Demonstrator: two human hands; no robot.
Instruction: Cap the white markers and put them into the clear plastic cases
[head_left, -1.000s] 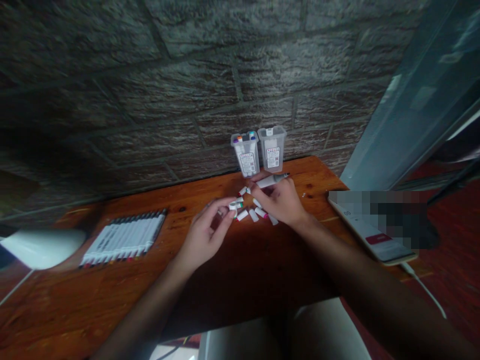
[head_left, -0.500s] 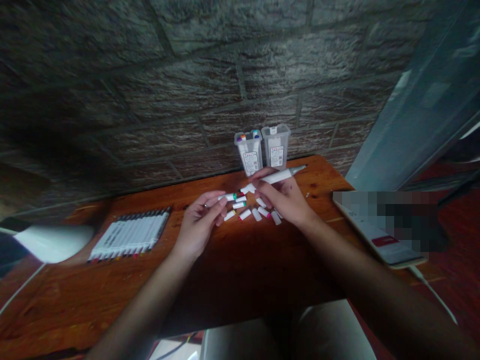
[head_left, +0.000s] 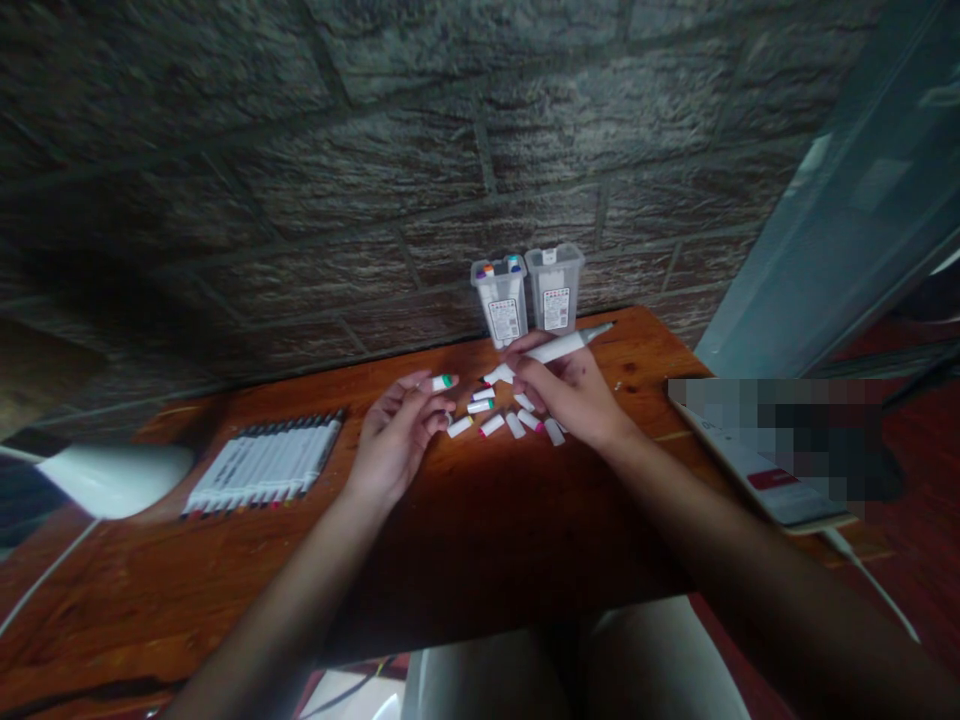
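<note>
My left hand (head_left: pixel 401 430) pinches a white marker cap with a green end (head_left: pixel 442 383) between thumb and fingers. In my right hand (head_left: pixel 562 385) is a white marker (head_left: pixel 556 348), tilted, its uncapped tip pointing up and right and its other end down and left. Several loose white caps (head_left: pixel 492 426) with coloured ends lie on the wooden table (head_left: pixel 465 520) between and below the hands. To the left, a row of white markers (head_left: pixel 262 463) lies side by side, their dark tips facing the wall.
Two clear plastic boxes stand by the stone wall; the left box (head_left: pixel 504 305) holds several markers, the right box (head_left: pixel 556 300) shows a label. A white lamp-like object (head_left: pixel 120 480) sits far left. A tablet-like device (head_left: pixel 780 485) with a white cable lies at the right edge.
My left hand has drawn slightly left and up with the green-ended cap, turning it so its green end shows more. The right hand stays nearly in place with the marker.
</note>
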